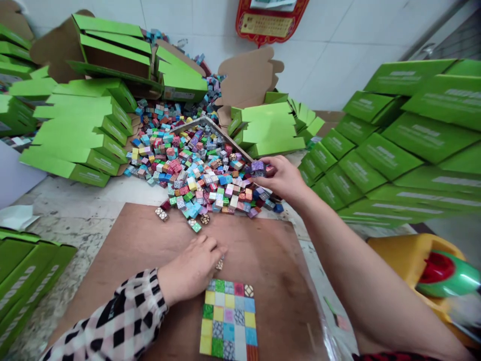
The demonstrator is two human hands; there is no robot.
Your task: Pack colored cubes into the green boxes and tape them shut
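"Looking down at the counter, where do we find the block grid?"

"We have it low in view, at 6 o'clock, flat on the brown board. We judge that the board gives small blocks a smooth base, so their edges can sit flush."

"And our right hand?"

"At 1 o'clock from the grid, nearly closed, thumb and fingers pinching a purple block. We think a fingertip pinch suits something so small."

"What about our left hand?"

"At 11 o'clock from the grid, palm down, fingers curled low beside a patterned block. They hide part of it, so we cannot tell whether they grip it."

"Why does the block pile lie there?"

"It spreads at 12 o'clock from the grid and spills over the board's far edge, presumably to be within reach of both hands. Green boxes stand stacked at 2 o'clock, seemingly out of our arms' way."
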